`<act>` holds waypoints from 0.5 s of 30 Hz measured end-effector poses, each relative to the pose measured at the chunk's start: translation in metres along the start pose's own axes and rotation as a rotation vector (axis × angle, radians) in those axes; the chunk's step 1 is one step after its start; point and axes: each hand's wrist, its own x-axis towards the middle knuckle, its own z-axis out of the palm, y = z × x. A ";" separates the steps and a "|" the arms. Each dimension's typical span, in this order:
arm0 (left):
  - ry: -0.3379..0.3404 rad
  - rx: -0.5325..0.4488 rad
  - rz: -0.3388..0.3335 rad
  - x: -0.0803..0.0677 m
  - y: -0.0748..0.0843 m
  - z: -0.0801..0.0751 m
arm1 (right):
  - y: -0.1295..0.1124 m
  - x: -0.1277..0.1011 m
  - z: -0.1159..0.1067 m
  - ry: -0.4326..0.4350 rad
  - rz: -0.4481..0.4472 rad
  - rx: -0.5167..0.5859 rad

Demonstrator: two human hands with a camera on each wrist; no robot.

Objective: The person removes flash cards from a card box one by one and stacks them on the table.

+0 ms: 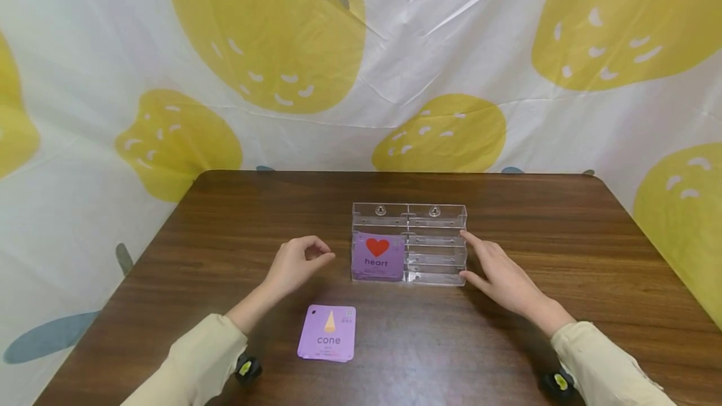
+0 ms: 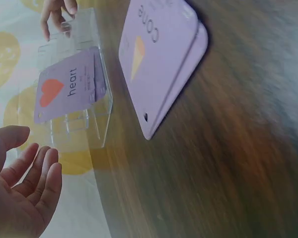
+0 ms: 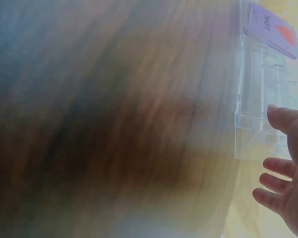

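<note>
A clear acrylic card rack [image 1: 435, 260] with tiered pockets in two columns stands on the table. Purple flashcards [image 1: 378, 268] sit in its left column, the front one showing a red heart and the word "heart". My left hand [image 1: 300, 262] hovers left of the rack, fingers loosely bent and holding nothing. In front of it lies a small stack of purple cards [image 1: 327, 334], "cone" on top. My right hand [image 1: 504, 277] touches the rack's right edge with thumb and index finger; in the right wrist view the other fingers [image 3: 273, 183] extend apart from the rack.
The rack and the card stack rest on a dark brown wooden table [image 1: 254, 205] with rounded far corners. A white cloth [image 1: 316, 140] printed with yellow lemons hangs behind and beside it. Dark wrist devices [image 1: 248, 369] show below both cream sleeves.
</note>
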 end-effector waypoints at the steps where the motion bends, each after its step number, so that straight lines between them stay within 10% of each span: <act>1: -0.003 -0.013 0.004 0.002 0.001 0.001 | 0.000 0.000 0.000 -0.001 0.002 -0.001; 15: 0.016 -0.095 -0.016 0.022 0.011 0.014 | 0.000 0.000 0.001 0.002 0.002 -0.004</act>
